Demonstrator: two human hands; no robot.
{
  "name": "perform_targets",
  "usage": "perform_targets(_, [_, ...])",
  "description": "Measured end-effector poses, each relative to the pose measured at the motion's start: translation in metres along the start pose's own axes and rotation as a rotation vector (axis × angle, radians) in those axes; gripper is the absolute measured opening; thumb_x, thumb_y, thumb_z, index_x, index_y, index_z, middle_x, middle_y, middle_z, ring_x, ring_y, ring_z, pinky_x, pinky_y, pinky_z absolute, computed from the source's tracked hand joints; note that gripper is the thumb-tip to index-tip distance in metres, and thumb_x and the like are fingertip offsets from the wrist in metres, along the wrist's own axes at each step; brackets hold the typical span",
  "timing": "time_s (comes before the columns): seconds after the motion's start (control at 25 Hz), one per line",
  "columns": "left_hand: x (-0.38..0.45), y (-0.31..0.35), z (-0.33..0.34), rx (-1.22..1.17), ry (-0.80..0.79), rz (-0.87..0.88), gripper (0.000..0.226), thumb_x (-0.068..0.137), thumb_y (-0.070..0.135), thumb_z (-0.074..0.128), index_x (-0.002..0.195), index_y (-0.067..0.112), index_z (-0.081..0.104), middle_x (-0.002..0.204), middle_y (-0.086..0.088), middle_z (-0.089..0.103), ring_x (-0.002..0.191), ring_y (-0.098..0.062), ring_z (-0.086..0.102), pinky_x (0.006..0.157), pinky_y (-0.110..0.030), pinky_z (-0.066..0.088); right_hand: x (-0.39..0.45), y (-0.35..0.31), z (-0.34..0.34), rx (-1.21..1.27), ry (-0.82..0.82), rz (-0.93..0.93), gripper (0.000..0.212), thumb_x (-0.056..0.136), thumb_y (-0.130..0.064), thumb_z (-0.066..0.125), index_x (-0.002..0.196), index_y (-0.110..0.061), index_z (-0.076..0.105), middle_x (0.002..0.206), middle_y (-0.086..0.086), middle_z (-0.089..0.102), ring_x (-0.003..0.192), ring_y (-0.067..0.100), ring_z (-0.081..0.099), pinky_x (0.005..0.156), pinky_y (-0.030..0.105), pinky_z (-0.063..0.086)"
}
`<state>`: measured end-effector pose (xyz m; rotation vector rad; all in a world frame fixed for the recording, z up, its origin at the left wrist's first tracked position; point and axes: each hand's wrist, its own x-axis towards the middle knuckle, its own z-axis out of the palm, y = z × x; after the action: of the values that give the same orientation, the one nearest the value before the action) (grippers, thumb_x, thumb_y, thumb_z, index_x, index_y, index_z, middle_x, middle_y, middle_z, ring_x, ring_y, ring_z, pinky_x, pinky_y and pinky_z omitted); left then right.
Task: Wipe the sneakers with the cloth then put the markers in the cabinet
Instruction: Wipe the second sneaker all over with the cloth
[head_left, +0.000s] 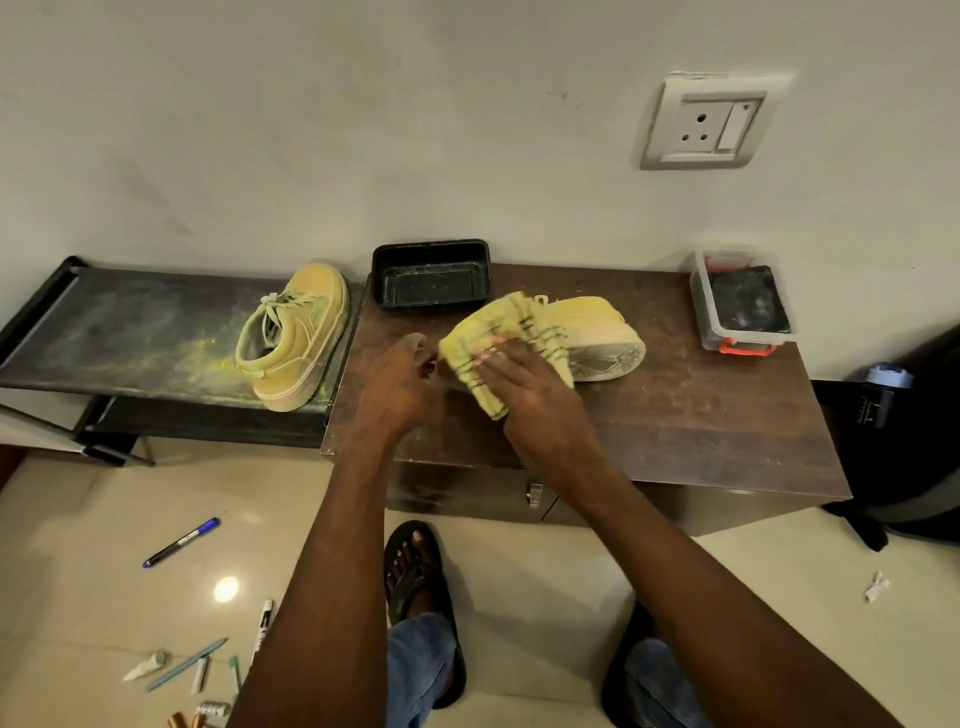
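A yellow sneaker (597, 332) lies on its side on the brown cabinet top (675, 415), its sole facing me. My right hand (524, 384) presses a yellow striped cloth (498, 332) against the sneaker's near end. My left hand (400, 384) grips that sneaker's heel end, partly hidden by the cloth. A second yellow sneaker (296, 338) stands upright on the dark rack (130, 332) to the left. A blue marker (182, 541) and a white marker (262, 626) lie on the floor at lower left.
A black tray (431, 249) sits at the cabinet's back edge, a clear box with orange latch (740, 306) at its right end. Pens and small tubes (192, 670) litter the floor. A dark bag (893, 431) stands right. My sandalled foot (415, 566) is before the cabinet door.
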<state>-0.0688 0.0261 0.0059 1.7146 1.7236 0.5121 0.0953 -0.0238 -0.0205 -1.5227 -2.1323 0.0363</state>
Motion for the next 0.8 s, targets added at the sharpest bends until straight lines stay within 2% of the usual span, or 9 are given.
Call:
perform_targets(0.08, [0.000, 0.000, 0.002, -0.082, -0.060, -0.030, 0.059, 0.085, 0.001, 0.057, 0.141, 0.012, 0.042, 0.131, 0.000, 0.057, 0.115, -0.011, 0.055, 0.093, -0.027, 0.047, -0.003, 0.025, -0.006, 0.076, 0.156, 0.303, 0.066, 0.065, 0.010, 0.047, 0.128, -0.005, 0.057, 0.136, 0.009, 0.055, 0.132, 0.030, 0.043, 0.108, 0.042, 0.039])
perform_targets(0.16, [0.001, 0.000, 0.007, -0.069, -0.075, -0.020, 0.065, 0.084, 0.000, 0.056, 0.144, 0.016, 0.037, 0.138, -0.002, 0.053, 0.123, -0.013, 0.051, 0.103, -0.035, 0.045, 0.000, 0.029, -0.007, 0.170, 0.236, 0.468, 0.067, 0.065, 0.015, 0.052, 0.130, -0.004, 0.056, 0.137, 0.010, 0.053, 0.134, 0.028, 0.040, 0.111, 0.037, 0.035])
perform_targets(0.32, [0.001, 0.010, 0.014, 0.001, -0.036, 0.024, 0.068, 0.084, 0.008, 0.060, 0.146, 0.025, 0.035, 0.148, 0.000, 0.043, 0.128, -0.016, 0.047, 0.099, -0.028, 0.040, 0.005, 0.027, -0.011, 0.176, 0.188, 0.344, 0.067, 0.067, 0.015, 0.051, 0.131, -0.005, 0.055, 0.137, 0.007, 0.054, 0.134, 0.024, 0.040, 0.110, 0.031, 0.033])
perform_targets(0.4, [0.000, 0.019, 0.019, -0.003, -0.025, 0.052, 0.068, 0.086, 0.011, 0.062, 0.146, 0.026, 0.034, 0.150, 0.001, 0.039, 0.131, -0.018, 0.043, 0.097, -0.027, 0.038, 0.001, 0.050, -0.021, 0.135, 0.236, 0.463, 0.066, 0.069, 0.014, 0.050, 0.131, -0.005, 0.055, 0.138, 0.008, 0.053, 0.134, 0.024, 0.040, 0.111, 0.029, 0.031])
perform_targets(0.48, [0.000, 0.030, 0.025, -0.004, -0.031, 0.139, 0.069, 0.086, 0.010, 0.063, 0.146, 0.025, 0.033, 0.154, 0.001, 0.032, 0.138, -0.018, 0.033, 0.105, -0.030, 0.033, -0.007, 0.072, -0.032, 0.097, 0.275, 0.645, 0.063, 0.072, 0.012, 0.051, 0.132, -0.005, 0.054, 0.139, 0.008, 0.051, 0.135, 0.023, 0.039, 0.111, 0.024, 0.027])
perform_targets(0.52, [0.001, 0.035, 0.030, 0.018, -0.040, 0.196, 0.071, 0.085, 0.011, 0.063, 0.147, 0.025, 0.032, 0.156, 0.002, 0.026, 0.143, -0.017, 0.023, 0.112, -0.033, 0.029, -0.011, 0.077, -0.034, 0.096, 0.268, 0.676, 0.062, 0.073, 0.012, 0.051, 0.132, -0.005, 0.054, 0.140, 0.008, 0.051, 0.136, 0.023, 0.038, 0.109, 0.022, 0.026])
perform_targets(0.6, [0.003, 0.045, 0.043, 0.081, -0.067, 0.283, 0.077, 0.085, 0.014, 0.064, 0.150, 0.027, 0.025, 0.160, 0.006, 0.014, 0.147, -0.013, 0.004, 0.119, -0.039, 0.019, -0.015, 0.072, -0.033, 0.104, 0.188, 0.562, 0.064, 0.072, 0.010, 0.050, 0.133, -0.008, 0.054, 0.141, 0.006, 0.050, 0.136, 0.023, 0.037, 0.109, 0.026, 0.028])
perform_targets(0.68, [0.003, 0.058, 0.057, 0.154, -0.117, 0.327, 0.083, 0.086, 0.018, 0.065, 0.152, 0.028, 0.015, 0.161, 0.008, 0.003, 0.147, -0.012, -0.009, 0.121, -0.038, 0.008, -0.020, 0.067, -0.030, 0.089, 0.127, 0.442, 0.066, 0.070, 0.008, 0.049, 0.134, -0.009, 0.053, 0.142, 0.006, 0.049, 0.136, 0.024, 0.037, 0.109, 0.032, 0.031])
perform_targets(0.8, [0.002, 0.070, 0.073, 0.230, -0.154, 0.339, 0.089, 0.087, 0.025, 0.065, 0.154, 0.027, 0.005, 0.161, 0.008, -0.004, 0.147, -0.014, -0.015, 0.121, -0.041, 0.003, -0.021, 0.074, -0.036, 0.149, 0.222, 0.551, 0.065, 0.069, 0.012, 0.048, 0.131, -0.007, 0.055, 0.138, 0.007, 0.053, 0.133, 0.024, 0.041, 0.111, 0.036, 0.036])
